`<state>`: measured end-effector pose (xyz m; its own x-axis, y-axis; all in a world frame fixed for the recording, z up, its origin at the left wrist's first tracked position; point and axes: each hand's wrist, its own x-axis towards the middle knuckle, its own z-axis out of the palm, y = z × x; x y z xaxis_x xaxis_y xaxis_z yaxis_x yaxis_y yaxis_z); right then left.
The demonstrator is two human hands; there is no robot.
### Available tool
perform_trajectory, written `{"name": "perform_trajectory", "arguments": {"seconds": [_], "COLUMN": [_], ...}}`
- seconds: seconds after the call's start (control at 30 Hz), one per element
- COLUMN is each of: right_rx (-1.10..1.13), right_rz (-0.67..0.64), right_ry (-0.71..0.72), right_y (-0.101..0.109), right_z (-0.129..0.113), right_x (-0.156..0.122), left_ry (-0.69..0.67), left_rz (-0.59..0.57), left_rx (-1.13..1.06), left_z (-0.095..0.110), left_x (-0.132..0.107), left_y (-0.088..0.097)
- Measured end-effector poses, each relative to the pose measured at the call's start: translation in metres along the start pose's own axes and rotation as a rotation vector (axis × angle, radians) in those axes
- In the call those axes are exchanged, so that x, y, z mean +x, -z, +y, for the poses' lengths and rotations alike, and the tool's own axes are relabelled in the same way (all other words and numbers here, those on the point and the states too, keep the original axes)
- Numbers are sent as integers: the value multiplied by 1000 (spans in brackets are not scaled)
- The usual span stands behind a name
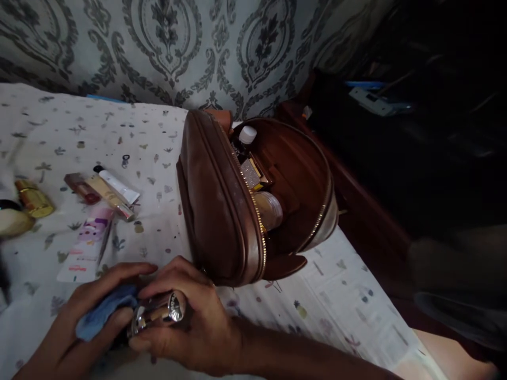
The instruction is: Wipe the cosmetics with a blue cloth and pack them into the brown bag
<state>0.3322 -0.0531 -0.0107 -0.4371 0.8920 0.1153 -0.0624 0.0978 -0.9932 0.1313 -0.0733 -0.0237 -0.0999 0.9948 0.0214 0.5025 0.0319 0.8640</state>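
Note:
My right hand (194, 322) is wrapped round a shiny silver tube (158, 312) with a round cap, low in the middle. My left hand (83, 316) presses a blue cloth (99, 316) against that tube's left end. Both hands hover over the patterned bedsheet (119, 137). Just behind them stands an open brown zip bag (222, 206), with a white-capped bottle (246, 136), a glittery item (250, 174) and a round jar (269, 209) inside.
Several cosmetics lie to the left: a white tube (119, 186), a gold stick (111, 198), a red-brown tube (81, 187), a pink-labelled tube (89, 237), a gold bottle (34, 199). Dark wooden furniture (364, 211) borders the bed's right side. Patterned wallpaper behind.

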Motion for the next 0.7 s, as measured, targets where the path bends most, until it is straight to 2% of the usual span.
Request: {"name": "perform_trajectory", "arguments": {"seconds": [0.1,0.2,0.3,0.37,0.47,0.57,0.7], "right_rx": [-33,-86,-137,-177,-238,-295,-321], "right_rz": [-9,-15,-19,-15,50,87,42], "right_ry": [11,129,260,319,371,366,354], "right_y": [0,0,2,5,10,12,15], "right_z": [-7,-19,-33,-43,-54,-63,-74], "right_x": [-1,-4,-6,-6,-8,-16,-31], "left_ry": [33,168,331,420,505,499,473], "left_rz": [-177,-150,-78,-67,-122,-212,-268], "left_rx": [-88,-245,-500,-645,-749,-744,-767], "left_z": [8,30,49,54,55,57,66], "left_x": [9,11,9,8,7,3,-6], "left_y": [10,9,1,-5,-11,-13,-17]}}
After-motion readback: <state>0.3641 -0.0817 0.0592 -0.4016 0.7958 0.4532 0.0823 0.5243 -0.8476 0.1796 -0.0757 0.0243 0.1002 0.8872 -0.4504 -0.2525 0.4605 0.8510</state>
